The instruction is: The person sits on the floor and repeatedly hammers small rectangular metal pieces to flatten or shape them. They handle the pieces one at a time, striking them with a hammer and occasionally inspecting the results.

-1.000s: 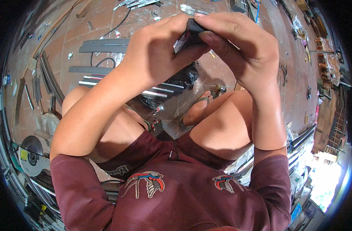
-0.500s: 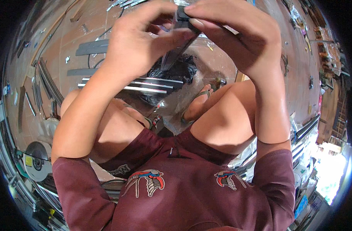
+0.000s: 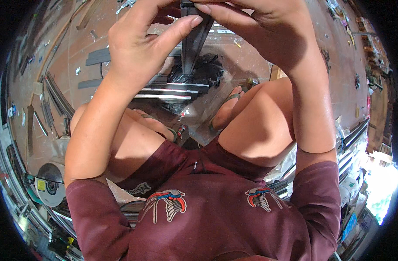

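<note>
Dark bar (image 3: 192, 43) at 12 o'clock, its far end pointing inward toward the centre. My right hand (image 3: 273, 30), at 1 o'clock, pinches the bar's upper end, thumb foremost; its fingers run partly out of view. My left hand (image 3: 138, 43), at 11 o'clock, lays 1 thumb across the bar; I cannot tell whether the fingers close behind it. Toward 12 o'clock, on the floor: black plastic (image 3: 212, 69) and silvery strips (image 3: 168, 91). At 8 o'clock: a grey disc (image 3: 54, 198).

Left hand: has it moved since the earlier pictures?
Yes. The left hand has moved leftward; its thumb tip now sits left of the longest white strip's right end.
</note>
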The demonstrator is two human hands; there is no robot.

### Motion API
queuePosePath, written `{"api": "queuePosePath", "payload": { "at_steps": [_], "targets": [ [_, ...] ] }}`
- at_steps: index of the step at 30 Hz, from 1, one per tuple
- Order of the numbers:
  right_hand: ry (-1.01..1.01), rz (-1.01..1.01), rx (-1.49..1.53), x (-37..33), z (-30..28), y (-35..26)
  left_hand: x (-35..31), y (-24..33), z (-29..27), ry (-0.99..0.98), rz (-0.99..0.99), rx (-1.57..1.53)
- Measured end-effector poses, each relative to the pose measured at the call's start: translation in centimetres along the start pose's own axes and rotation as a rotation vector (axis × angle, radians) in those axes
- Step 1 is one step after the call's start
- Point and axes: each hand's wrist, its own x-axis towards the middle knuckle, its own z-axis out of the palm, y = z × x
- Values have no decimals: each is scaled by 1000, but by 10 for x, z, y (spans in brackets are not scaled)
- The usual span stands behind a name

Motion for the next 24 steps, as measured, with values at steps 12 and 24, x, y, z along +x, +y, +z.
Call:
{"api": "queuePosePath", "payload": {
  "at_steps": [12,24],
  "targets": [
    [24,141,-15,-29,22,7,4,-3,6,2,-35,95],
    [-45,478,314,-40,23,-2,4,-11,9,-111,-339,-352]
  ]
}}
